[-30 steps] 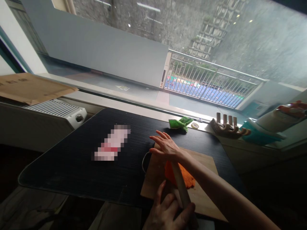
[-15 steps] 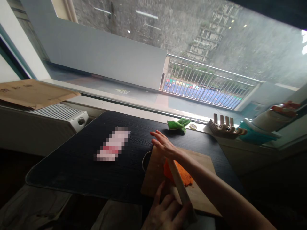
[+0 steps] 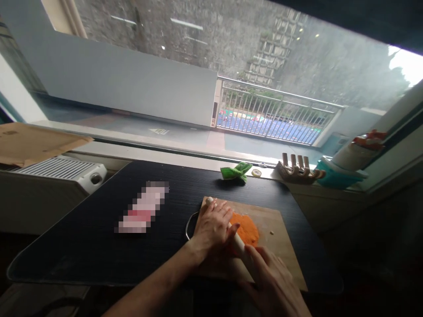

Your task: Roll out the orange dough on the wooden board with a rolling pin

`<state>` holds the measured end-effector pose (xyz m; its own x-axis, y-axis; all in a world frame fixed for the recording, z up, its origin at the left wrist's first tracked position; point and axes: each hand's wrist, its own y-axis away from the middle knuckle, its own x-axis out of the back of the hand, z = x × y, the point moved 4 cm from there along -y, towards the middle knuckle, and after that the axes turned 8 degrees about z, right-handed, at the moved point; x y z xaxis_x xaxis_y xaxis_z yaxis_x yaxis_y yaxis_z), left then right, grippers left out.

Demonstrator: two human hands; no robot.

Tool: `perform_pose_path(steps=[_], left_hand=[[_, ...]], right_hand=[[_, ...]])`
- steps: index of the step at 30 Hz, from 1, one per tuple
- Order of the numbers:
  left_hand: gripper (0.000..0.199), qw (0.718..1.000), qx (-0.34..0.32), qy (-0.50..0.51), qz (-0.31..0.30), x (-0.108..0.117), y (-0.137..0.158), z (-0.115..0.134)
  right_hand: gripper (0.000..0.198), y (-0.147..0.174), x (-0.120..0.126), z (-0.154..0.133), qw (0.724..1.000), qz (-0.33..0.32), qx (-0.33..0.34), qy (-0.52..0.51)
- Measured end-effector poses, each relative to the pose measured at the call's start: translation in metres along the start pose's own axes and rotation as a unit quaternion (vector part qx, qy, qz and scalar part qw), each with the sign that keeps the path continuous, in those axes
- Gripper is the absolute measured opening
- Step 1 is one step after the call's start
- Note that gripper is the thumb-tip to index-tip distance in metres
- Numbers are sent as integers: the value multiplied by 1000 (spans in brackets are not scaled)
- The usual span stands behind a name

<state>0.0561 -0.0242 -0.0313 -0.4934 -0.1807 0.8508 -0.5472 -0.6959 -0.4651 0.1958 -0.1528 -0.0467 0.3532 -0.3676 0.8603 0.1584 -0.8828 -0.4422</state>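
A pale rolling pin (image 3: 238, 245) lies slantwise over flat orange dough (image 3: 247, 229) on a wooden cutting board (image 3: 274, 259). My left hand (image 3: 214, 223) is closed over the pin's far part, fingers laid across it and thumb out to the side. At the near end, my right hand (image 3: 272, 275) wraps the pin, its lower fingers in shadow. The dough's left part is hidden under the pin and my left hand. A small pale bit (image 3: 272, 232) sits on the board right of the dough.
The board rests on a black table (image 3: 165, 251). A metal loop handle (image 3: 188, 226) shows at its left. A green cloth (image 3: 236, 171), a tape roll (image 3: 256, 172), a brown rack (image 3: 297, 169) and a teal container (image 3: 340, 174) line the window side. A blurred item (image 3: 143, 207) lies left.
My right hand has gone from above the pin's far end to its near end. My left hand has moved from the near end to the far part. The view has shifted right.
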Motion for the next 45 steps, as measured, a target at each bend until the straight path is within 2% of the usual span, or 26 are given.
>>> perform_pose_path(steps=[3, 6, 8, 10, 13, 15, 22, 24, 28, 30, 32, 36, 38, 40, 45], left_hand=[[41, 999, -17, 0, -46, -23, -42, 4], [45, 995, -30, -3, -90, -40, -70, 6], [53, 994, -32, -11, -106, -40, -68, 4], [55, 993, -33, -18, -114, -31, -49, -1], [47, 991, -34, -25, -125, -12, -13, -9], [48, 989, -30, -30, -141, -7, -5, -13], [50, 984, 5, -57, -170, -47, -66, -6], [50, 984, 4, -61, -170, -43, -57, -7], [51, 983, -9, -63, -174, -12, 0, -18], [52, 987, -10, -66, -149, -1, 14, -21], [51, 987, -9, -71, -142, -3, 6, -20], [48, 986, -7, -81, -143, -31, -44, -8], [48, 987, -5, -84, -135, -37, -53, -4], [48, 988, -5, -85, -130, -31, -38, -5], [51, 992, -7, -82, -100, 6, 33, -17]], right_hand=[[33, -14, 1, 20, 999, -7, -34, 9], [26, -24, 9, 38, 998, 14, -56, 25], [28, -21, 9, 38, 998, 37, -48, 32], [35, -10, 4, 29, 997, 58, -34, 30], [47, 8, -6, 12, 996, 81, -20, 25], [50, 14, -9, 8, 995, 93, -17, 26], [40, 7, 6, 28, 988, 120, -38, 89], [40, 8, 8, 24, 988, 116, -48, 85], [41, 17, 5, -2, 994, 100, -15, 34], [43, 19, 3, -10, 996, 88, 3, 13], [43, 17, 3, -8, 997, 82, -8, 14], [39, 7, 8, 14, 992, 93, -65, 52], [38, 6, 10, 17, 992, 95, -68, 56], [39, 8, 10, 12, 993, 91, -58, 46], [48, 20, 2, -16, 999, 33, -34, -4]])
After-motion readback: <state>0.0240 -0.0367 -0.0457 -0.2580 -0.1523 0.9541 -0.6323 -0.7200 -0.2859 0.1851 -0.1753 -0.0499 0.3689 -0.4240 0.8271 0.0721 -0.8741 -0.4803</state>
